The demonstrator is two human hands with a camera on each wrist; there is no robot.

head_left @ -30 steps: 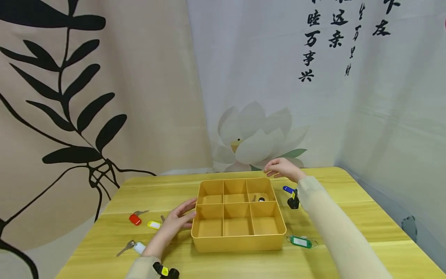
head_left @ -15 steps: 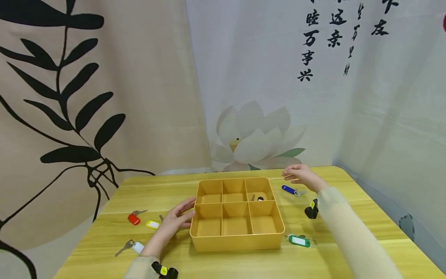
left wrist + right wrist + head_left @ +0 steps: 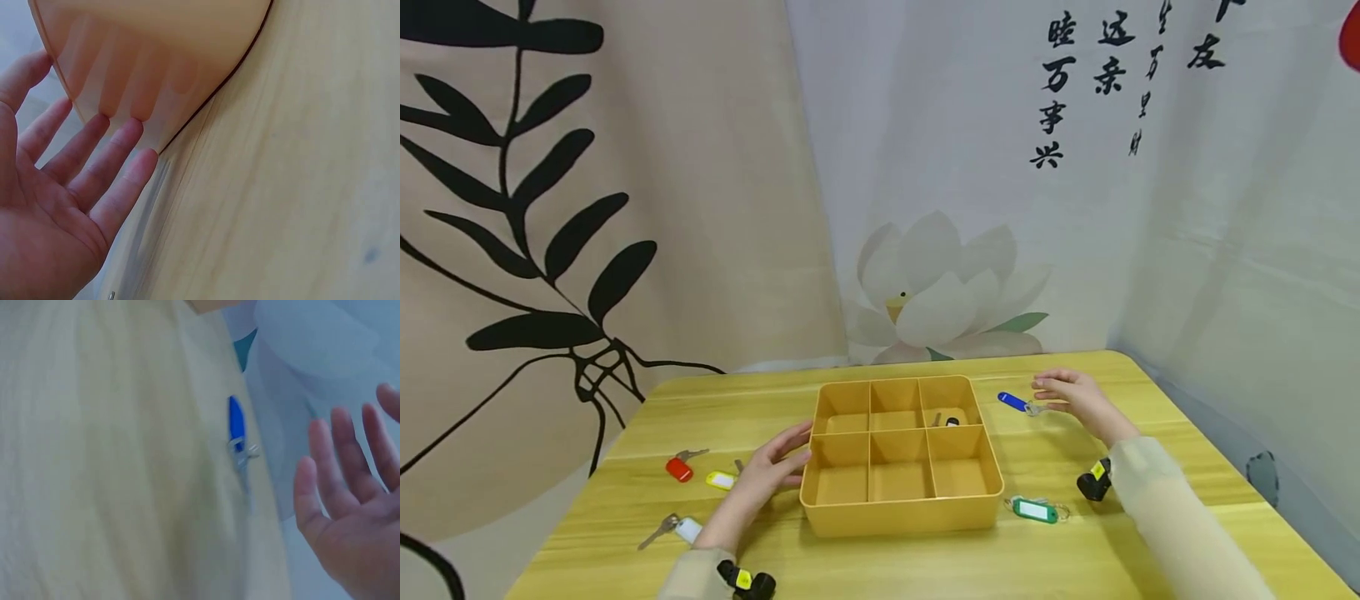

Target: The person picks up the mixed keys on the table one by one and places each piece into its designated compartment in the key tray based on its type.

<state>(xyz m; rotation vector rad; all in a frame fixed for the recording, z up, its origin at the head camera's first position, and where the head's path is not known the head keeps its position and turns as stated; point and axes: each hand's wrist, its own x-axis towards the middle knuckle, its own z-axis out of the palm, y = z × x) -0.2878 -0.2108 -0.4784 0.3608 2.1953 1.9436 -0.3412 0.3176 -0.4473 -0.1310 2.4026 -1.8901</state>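
Note:
A yellow box with several compartments (image 3: 898, 518) stands mid-table. My left hand (image 3: 767, 471) touches its left side with straight, spread fingertips, and the left wrist view shows those fingers (image 3: 103, 156) right at the box wall (image 3: 125, 69). To the right of the box, my right hand (image 3: 1078, 402) hovers beside a key with a blue tag (image 3: 1012, 402); its fingers are relaxed and hold nothing. The blue-tagged key (image 3: 237, 428) lies on the table apart from the fingers in the right wrist view. In the back right compartment lies a key with a dark-topped tag (image 3: 952, 422).
Left of the box lie keys with a red tag (image 3: 679, 469), a yellow tag (image 3: 721, 480) and a white tag (image 3: 688, 529). A green-tagged key (image 3: 1034, 510) lies by the box's front right corner. A printed curtain (image 3: 925, 125) hangs behind the wooden table (image 3: 865, 575).
My right hand has moved right and down from beside the box's back corner to near the blue-tagged key, which it had partly hidden with the wrist. The left hand stays at the box.

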